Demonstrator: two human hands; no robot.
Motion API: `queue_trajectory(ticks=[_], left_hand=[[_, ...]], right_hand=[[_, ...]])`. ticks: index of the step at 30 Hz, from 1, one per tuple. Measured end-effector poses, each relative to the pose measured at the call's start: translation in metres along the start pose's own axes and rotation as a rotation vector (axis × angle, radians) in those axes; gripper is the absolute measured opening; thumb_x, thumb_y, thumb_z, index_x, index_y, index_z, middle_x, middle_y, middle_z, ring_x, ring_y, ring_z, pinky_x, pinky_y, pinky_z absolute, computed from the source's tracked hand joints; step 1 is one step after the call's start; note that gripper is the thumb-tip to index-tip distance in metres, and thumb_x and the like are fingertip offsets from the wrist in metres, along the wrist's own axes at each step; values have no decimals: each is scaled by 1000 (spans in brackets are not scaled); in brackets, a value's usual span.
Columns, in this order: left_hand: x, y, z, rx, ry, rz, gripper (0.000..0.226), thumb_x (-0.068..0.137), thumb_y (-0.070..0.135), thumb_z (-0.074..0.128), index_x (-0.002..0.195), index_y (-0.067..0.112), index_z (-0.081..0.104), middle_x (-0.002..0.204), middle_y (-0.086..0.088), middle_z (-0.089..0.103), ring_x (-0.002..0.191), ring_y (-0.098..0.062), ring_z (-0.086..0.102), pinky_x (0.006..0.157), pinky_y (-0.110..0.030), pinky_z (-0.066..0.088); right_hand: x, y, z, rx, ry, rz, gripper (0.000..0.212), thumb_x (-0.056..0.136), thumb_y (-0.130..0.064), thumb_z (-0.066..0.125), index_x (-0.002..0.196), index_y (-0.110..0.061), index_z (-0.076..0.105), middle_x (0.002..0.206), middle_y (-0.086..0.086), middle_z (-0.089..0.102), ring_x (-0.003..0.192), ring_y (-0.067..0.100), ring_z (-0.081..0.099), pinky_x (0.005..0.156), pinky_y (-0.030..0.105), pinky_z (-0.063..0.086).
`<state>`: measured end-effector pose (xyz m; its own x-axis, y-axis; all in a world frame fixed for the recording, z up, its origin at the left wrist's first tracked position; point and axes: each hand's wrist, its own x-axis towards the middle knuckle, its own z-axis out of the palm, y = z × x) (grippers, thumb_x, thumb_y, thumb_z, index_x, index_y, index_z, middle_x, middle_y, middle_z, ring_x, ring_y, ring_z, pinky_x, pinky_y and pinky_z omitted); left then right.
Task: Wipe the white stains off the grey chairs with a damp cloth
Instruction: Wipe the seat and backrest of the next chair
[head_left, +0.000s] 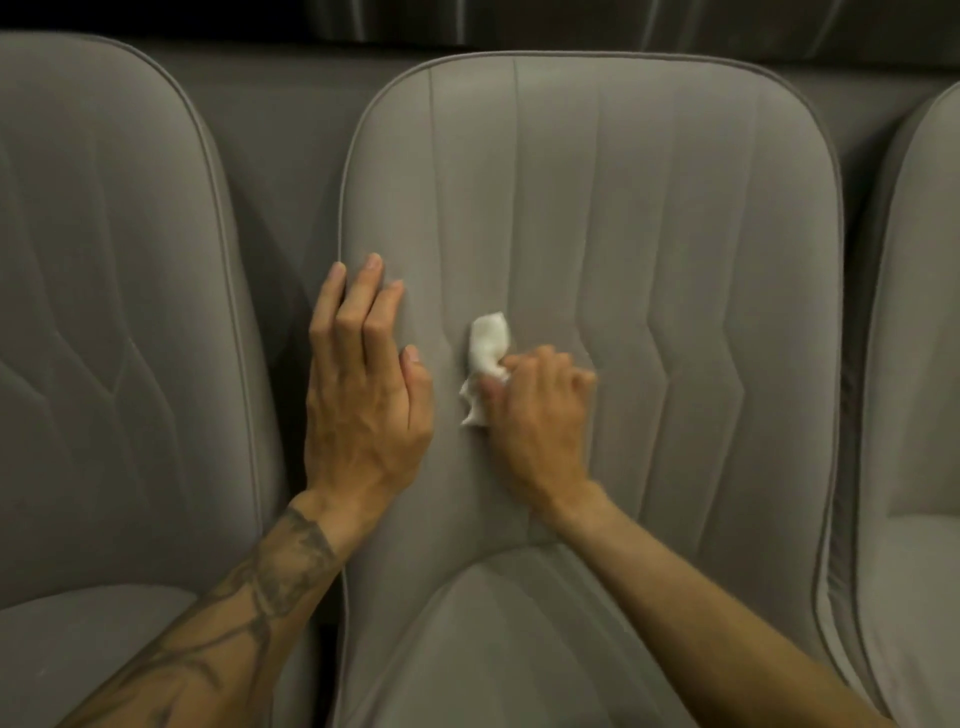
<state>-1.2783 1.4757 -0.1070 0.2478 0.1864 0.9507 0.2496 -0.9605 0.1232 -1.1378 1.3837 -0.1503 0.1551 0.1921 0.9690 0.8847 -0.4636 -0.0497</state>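
**Cloth on middle chair back, in right-hand grip**

Cloth (487, 358): white, small, crumpled into a wad. Pressed against the backrest of the middle chair, low and left of centre, on one of the stitched seams. Upper end stands free above the fingers; lower end pokes out beside the thumb.

Right hand (537, 415): grip closed round the cloth, fingers curled, back of the hand toward the camera, slightly blurred. Bare forearm runs to the lower right edge of view, crossing over the seat cushion.

Left hand (366, 384): grip open, holding nothing. Palm flat on the same backrest, fingers straight and close together, pointing up, outer fingers at the left piped edge. Just beside the cloth, apart from it. Forearm bears a dark tattoo (270, 582).

Middle chair (649, 234): grey fabric, rounded top, piped border, vertical seams with a zigzag bend at mid-height. Seat cushion (493, 649): same grey, at the bottom of view.

Left chair (104, 312): same grey fabric and piping, just beside the middle chair with a narrow dark gap between; partly cut off by the frame.

Right chair (919, 364): same kind, only its left edge in view.

Backdrop: grey padded band (291, 130) behind the chair backs; dark pleated curtain (623, 21) along the top.
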Motion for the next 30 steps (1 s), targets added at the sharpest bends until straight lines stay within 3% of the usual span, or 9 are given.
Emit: queue_trajectory(ticks=[2,5,8,11,13,18,22,25,30], left_hand=[[0,-1,0,8,-3,6,50,100,8,45,149,-2,41,162,-19,36,154,-40,28,128,-46,25],[0,-1,0,14,-3,11,49,101,10,43,149,-3,42,162,-20,37,154,-40,29,127,-50,27],[-1,-1,1,4,2,1,49,102,11,41,149,-3,43,162,-19,37,155,-39,28,126,-51,27],[-1,-1,2,-4,10,2,49,102,11,41,149,-3,43,161,-19,37,154,-40,28,127,-51,27],[-1,-1,2,-8,16,6,49,102,11,41,149,-3,43,161,-19,37,154,-40,28,127,-51,26],[-1,-1,1,-2,10,9,49,100,7,46,147,-4,43,161,-22,38,153,-42,30,126,-53,28],[-1,-1,-1,6,-4,-6,52,99,10,46,150,-1,42,162,-20,37,154,-40,28,126,-52,27],[0,-2,-1,14,-34,-25,58,99,13,46,155,1,36,165,-17,34,157,-36,25,128,-49,24],[-13,-7,-6,26,-98,-19,61,102,18,42,160,4,31,170,-15,26,160,-33,19,129,-49,23]], right_hand=[[-13,-9,-2,56,-70,-78,23,104,-37,41,94,-18,48,80,9,54,74,28,46,69,41,34],[10,31,-18,-64,-33,-128,22,102,-36,47,98,-16,56,82,11,57,78,28,46,71,41,31],[52,90,-37,-291,114,140,30,104,-37,41,97,-12,55,87,17,57,83,31,47,71,41,27],[66,101,-41,-378,192,327,29,106,-36,39,100,-11,53,90,16,56,83,30,46,72,41,27],[48,72,-26,-368,141,266,29,104,-30,42,97,-7,58,87,19,57,80,33,52,71,43,30],[15,1,-9,-43,-45,-55,30,100,-30,50,84,-9,63,78,13,55,71,31,53,67,42,35],[95,1,-8,-47,92,-30,39,104,-36,39,89,-9,63,85,16,59,78,33,56,73,42,33],[145,-16,-1,-48,165,30,35,103,-37,42,91,-10,61,88,13,58,78,31,54,71,41,31],[66,-29,-7,157,-35,-128,37,104,-36,38,91,-9,61,84,13,55,79,30,50,72,42,33]])
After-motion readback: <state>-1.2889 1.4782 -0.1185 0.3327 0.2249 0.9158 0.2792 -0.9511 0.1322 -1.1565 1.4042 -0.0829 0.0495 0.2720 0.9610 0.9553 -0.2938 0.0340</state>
